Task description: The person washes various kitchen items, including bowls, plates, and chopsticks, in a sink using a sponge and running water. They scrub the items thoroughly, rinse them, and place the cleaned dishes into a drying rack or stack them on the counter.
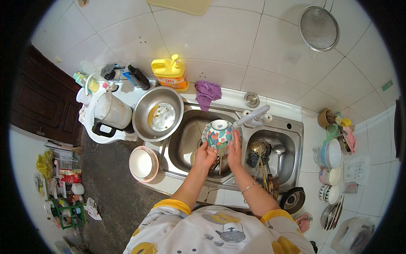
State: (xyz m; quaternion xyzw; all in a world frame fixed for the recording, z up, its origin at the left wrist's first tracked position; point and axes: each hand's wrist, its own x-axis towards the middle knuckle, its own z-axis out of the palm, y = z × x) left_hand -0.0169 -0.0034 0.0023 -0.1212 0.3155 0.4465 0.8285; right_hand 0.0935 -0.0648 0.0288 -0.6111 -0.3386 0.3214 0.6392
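An upside-down flower-painted bowl [218,137] is in my hands above the left basin of a steel double sink [182,139], its white foot facing up. My left hand [206,155] grips the rim at the near left. Against the bowl's right side lies my right hand [234,150], fingers stretched upward close to the white faucet spout [253,115]. Behind the bowl, part of another round dish shows. Below, chopsticks or similar sticks [220,165] lie in the basin, partly hidden by my hands.
Ladles and a wire skimmer [260,147] fill the right basin. Left of the sink are a steel basin [158,114] and stacked bowls [143,163]. Behind stand a yellow detergent jug [171,74] and a purple cloth [207,92]. More bowls [333,154] line the right counter.
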